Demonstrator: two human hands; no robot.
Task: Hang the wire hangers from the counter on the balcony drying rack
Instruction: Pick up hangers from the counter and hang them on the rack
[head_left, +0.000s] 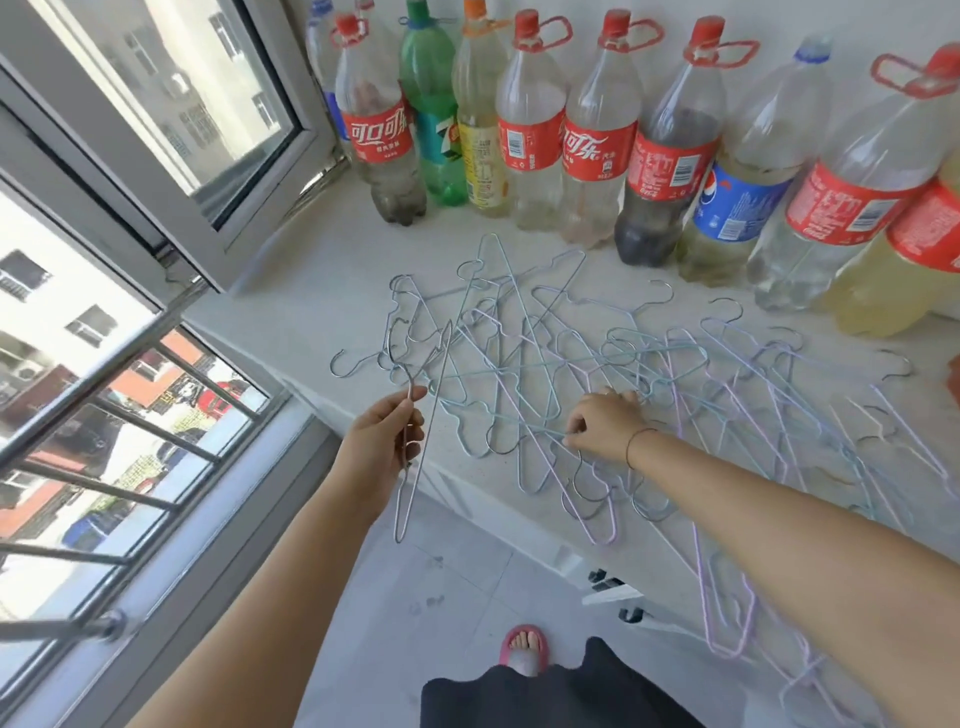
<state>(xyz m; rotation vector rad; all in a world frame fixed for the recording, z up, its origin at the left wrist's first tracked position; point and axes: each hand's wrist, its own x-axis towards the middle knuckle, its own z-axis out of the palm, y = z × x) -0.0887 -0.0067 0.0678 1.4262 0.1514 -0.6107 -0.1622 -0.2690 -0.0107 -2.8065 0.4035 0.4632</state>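
White counter, window at left. Row of plastic bottles along the far wall. Tangled pile of wire hangers spread across the counter, some overhanging the near edge. Left hand grips a silver hanger, lifted left of the pile. Right hand pinches a blue wire in the pile.

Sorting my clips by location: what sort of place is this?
Probably an enclosed home balcony: an open window overlooking buildings, a counter strewn with wire hangers, and reused soda bottles along the wall.
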